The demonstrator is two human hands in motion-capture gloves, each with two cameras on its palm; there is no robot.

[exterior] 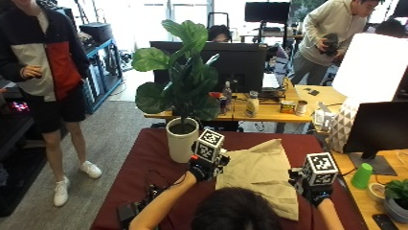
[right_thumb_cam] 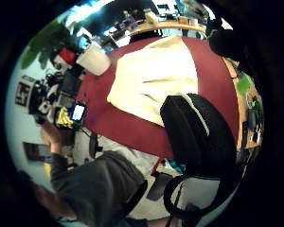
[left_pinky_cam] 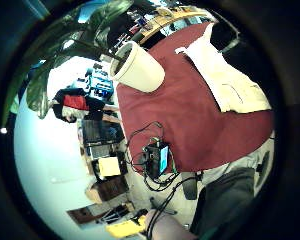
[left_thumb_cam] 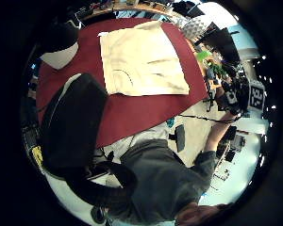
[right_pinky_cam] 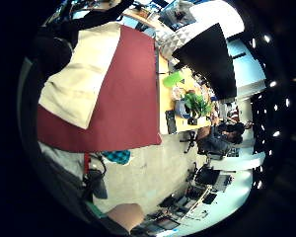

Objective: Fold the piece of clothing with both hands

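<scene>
Left hand [exterior: 203,168]: raised over the table's [exterior: 143,165] dark red cloth, beside the beige garment's [exterior: 261,172] left edge; holds nothing, finger posture cannot be told. Right hand [exterior: 314,189]: at the garment's right edge, fingers likewise not discernible. Garment lies flat, partly folded, mid-table. White plant pot [exterior: 181,139] stands just left of the left hand. No legible writing.

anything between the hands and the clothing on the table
Nothing visible. The beige clothing lies flat on the red tablecloth, between the left hand and right hand. The potted plant stands off to its left.
</scene>
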